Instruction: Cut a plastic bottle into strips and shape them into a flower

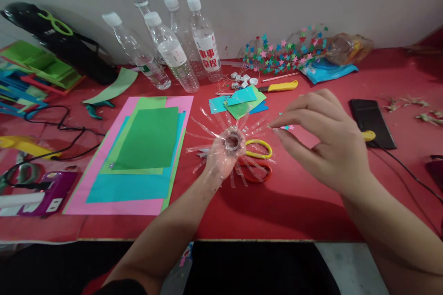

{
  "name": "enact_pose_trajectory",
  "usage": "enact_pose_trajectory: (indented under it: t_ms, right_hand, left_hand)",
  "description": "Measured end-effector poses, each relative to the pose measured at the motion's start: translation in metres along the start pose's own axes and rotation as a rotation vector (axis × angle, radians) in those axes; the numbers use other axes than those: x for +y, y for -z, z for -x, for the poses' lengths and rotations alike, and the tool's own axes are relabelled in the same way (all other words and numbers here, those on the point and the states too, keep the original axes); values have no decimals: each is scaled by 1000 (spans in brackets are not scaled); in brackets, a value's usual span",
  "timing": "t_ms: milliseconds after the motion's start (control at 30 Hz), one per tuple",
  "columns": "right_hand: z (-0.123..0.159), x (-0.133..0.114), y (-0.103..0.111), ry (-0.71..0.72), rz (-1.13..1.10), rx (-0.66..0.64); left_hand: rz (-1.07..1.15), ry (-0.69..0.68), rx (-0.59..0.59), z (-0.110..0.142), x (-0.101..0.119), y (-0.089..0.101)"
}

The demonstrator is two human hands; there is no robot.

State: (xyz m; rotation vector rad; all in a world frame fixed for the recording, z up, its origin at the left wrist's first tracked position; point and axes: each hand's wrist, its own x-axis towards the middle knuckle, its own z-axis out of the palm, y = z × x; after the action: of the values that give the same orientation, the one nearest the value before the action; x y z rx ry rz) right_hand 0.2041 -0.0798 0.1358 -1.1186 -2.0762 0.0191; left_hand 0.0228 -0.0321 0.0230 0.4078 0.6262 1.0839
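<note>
My left hand (pixel 221 154) grips the top of a clear plastic bottle cut into many thin strips (pixel 233 142). Its round mouth faces me, and the strips splay outward on all sides. To the right and slightly higher, my right hand (pixel 318 140) has thumb and forefinger pinched together near the strip ends; whatever lies between the tips is too small to make out. Beneath the cut bottle are scissors with a yellow handle loop (pixel 259 149) and a red one (pixel 258 173). Small star shapes (pixel 289 127) lie just behind my right fingertips.
Coloured paper sheets (pixel 147 140) lie at left. Several plastic bottles (pixel 207 46) stand at the back, beside star-covered clear plastic (pixel 284 55). A yellow utility knife (pixel 282 86) lies near paper scraps (pixel 242 99). At right is a phone (pixel 372 122); a purple device (pixel 51 191) sits far left.
</note>
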Motion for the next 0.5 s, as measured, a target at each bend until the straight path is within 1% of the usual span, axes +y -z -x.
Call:
enact_pose_trajectory:
  t_ms: [67,167,233,400,500]
  right_hand:
    - [0,6,2,-20,29,-62]
    - [3,10,-3,-24,65,-201]
    - [4,10,-8,-21,82,-235]
    - [5,5,-14,-15,68,-241]
    - [4,3,-13,1,67,-158]
  left_hand:
    - [-15,-15,-31,1,1,-1]
    - [-35,-28,-23,2,1,-3]
    - [-46,-26,-8,2,2,-4]
    - [-27,-2,13,2,2,-5]
    - [3,-13,13,1,1,-5]
